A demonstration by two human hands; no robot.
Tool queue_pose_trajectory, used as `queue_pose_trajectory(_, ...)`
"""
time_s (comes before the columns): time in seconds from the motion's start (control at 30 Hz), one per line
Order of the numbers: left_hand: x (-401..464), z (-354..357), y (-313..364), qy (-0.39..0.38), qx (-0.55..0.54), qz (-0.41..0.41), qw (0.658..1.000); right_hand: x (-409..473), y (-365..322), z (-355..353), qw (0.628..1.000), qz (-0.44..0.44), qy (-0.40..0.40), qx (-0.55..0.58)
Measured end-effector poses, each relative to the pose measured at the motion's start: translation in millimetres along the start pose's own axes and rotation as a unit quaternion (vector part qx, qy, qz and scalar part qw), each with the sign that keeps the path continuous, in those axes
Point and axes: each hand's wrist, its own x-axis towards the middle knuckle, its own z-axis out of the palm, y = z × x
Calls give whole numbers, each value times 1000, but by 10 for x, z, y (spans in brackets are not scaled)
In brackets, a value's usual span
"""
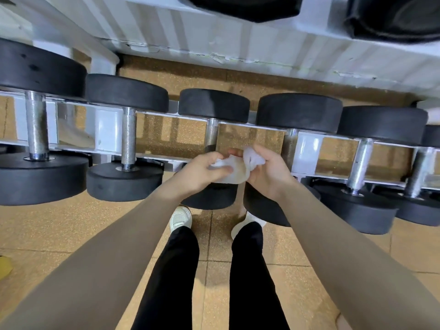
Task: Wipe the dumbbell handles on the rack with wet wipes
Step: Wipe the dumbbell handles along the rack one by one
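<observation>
Six dumbbells: lying in a row on the white rack [107, 136], black heads, steel handles
Leftmost handle [37, 126]: bare, knurled
Left hand [204, 171]: fingers curled, pinching the wet wipe [234, 171]
Wet wipe: crumpled, held between both hands above the middle dumbbells
Right hand [267, 171]: gripping the wipe's other end

Matt black rubber dumbbell heads [126, 96], knurled shiny metal handles [128, 136], chipped white-painted rack [106, 133].

Tan speckled floor tiles [47, 234] below the hands w/ thin seams. White upper shelf [238, 39] beyond them, paint chipped along edge. Yellow scrap [3, 266] far left on floor.
</observation>
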Motion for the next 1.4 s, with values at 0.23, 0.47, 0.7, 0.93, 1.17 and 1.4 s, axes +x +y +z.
queue_pose_trajectory(0.23,100,215,258,25,-176,-54,983,-299,-275,-481,990,-74,58,103)
queue_pose_trajectory(0.47,280,881,403,25,-211,-100,972,-391,-255,-992,998,6,59,-15)
queue_pose_trajectory(0.7,427,1520,375,125,-223,-77,964,-463,-370,-1329,845,18,37,-533)
queue_pose_trajectory(0.93,458,1539,75,145,94,-64,983,9,-427,-1795,828,49,297,-473)
queue_pose_trajectory(1.17,456,1393,-104,101,113,-53,987,530,-526,-1452,907,-23,245,-341)
queue_pose_trajectory(1.4,523,1313,-129,75,108,-58,990,248,-305,-1459,894,44,196,-400)
